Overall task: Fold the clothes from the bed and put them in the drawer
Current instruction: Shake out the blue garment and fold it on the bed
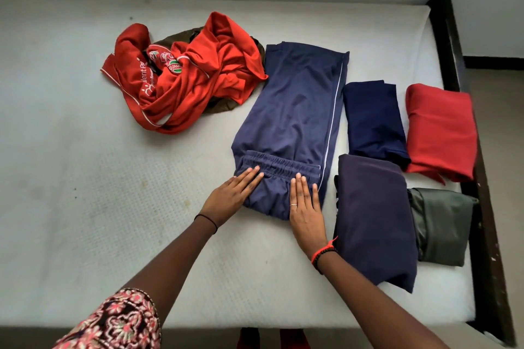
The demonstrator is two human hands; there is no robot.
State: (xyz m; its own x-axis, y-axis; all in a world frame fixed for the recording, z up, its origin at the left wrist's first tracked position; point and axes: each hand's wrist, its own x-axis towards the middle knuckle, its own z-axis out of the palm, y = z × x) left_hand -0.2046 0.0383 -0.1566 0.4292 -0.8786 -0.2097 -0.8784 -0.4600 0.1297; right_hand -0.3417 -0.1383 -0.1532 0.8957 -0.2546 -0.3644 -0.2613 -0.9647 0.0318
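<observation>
Left hand and right hand: both flat, fingers spread, gripping nothing, pressing the folded waistband end of the blue track pants, mid-mattress. Beside, right: four folded garments. Beyond, left: unfolded red shirt. Risk: slippery fabric springs open once pressure lifts, skewing the fold.

Blue trousers: smooth knit cloth, faint sheen; red shirt at 10 o'clock: sleek cloth; mattress: matt quilted fabric; bed frame: dark wood
</observation>
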